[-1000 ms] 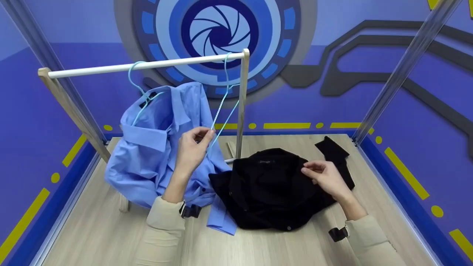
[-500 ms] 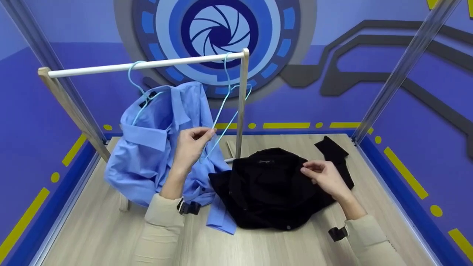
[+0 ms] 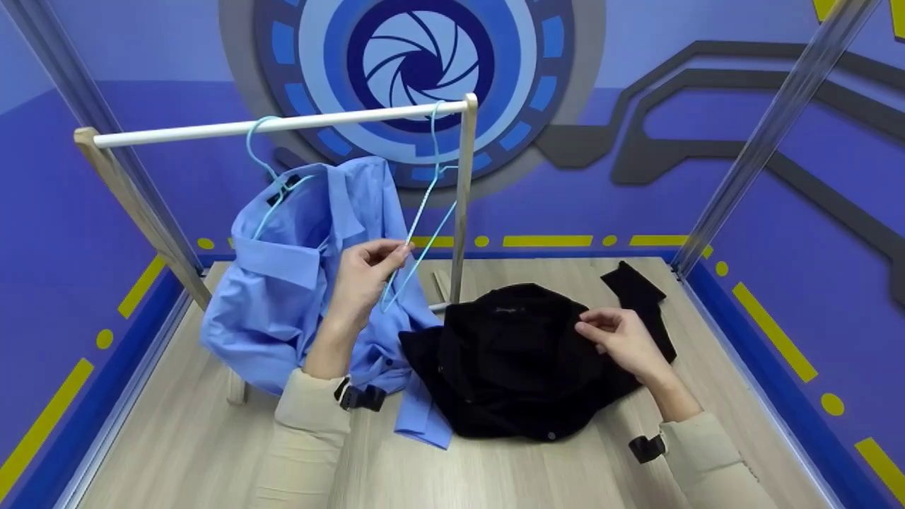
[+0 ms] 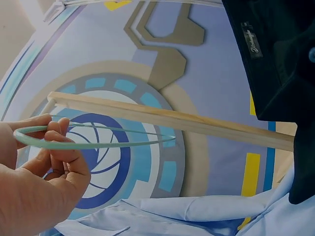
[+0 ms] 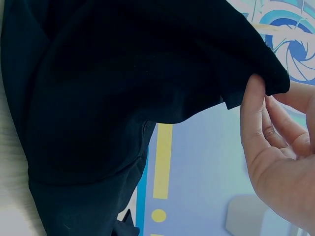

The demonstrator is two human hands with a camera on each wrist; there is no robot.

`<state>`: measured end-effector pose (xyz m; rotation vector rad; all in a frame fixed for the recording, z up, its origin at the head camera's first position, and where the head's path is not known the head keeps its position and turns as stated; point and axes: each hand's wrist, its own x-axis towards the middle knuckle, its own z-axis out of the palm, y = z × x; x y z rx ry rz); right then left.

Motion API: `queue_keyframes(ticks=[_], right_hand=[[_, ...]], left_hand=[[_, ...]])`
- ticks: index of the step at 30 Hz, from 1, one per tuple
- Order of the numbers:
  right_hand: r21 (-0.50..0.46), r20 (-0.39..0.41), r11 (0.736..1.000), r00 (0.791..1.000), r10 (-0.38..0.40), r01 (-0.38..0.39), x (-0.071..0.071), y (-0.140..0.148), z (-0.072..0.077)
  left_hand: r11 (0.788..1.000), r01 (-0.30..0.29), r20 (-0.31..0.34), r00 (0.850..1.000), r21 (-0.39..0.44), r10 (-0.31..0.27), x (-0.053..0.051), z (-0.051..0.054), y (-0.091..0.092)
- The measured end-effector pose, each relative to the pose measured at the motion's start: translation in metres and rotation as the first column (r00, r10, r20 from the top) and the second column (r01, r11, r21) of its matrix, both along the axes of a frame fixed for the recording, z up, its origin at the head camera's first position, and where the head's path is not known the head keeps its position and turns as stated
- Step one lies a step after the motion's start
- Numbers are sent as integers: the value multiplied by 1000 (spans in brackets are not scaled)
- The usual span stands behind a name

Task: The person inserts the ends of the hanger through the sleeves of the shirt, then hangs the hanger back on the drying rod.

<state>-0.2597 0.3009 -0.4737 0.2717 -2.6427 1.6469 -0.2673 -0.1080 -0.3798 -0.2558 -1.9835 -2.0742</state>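
Note:
My left hand (image 3: 364,276) pinches a thin light-blue wire hanger (image 3: 423,208) whose hook sits on the rack's white rail (image 3: 353,119), close to the right post. In the left wrist view, thumb and fingers meet at one bent end of the hanger (image 4: 98,145). My right hand (image 3: 629,339) pinches the edge of a black garment (image 3: 523,375) with a collar label; it lies rumpled on the wooden surface. The right wrist view shows the black cloth (image 5: 98,98) between thumb and fingers. A blue shirt (image 3: 272,311) hangs on a second hanger (image 3: 249,145), left of my left hand.
The rack's wooden right post (image 3: 463,205) stands between the wire hanger and the black garment. A blue cuff (image 3: 424,420) lies on the pale wooden tabletop (image 3: 509,477), by the black garment. Blue patterned walls (image 3: 778,233) enclose the back and sides.
The wire hanger has turned: its far corner swung out past the right post, then back behind it, and its near end dropped lower. My left wrist shifted slightly left. My right hand stayed put.

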Motion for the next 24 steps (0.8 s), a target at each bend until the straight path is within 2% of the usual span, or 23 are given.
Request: queue_keyframes(ticks=[13,24], right_hand=[[-18,6,1000,1000,18,-17,0,1,0],[-12,2,1000,1000,13,-13,0,0,-2]], left_hand=[[997,33,28,999,66,-35,-2,1,-3],[993,18,-6,1000,114,-17,-1,1,-5]])
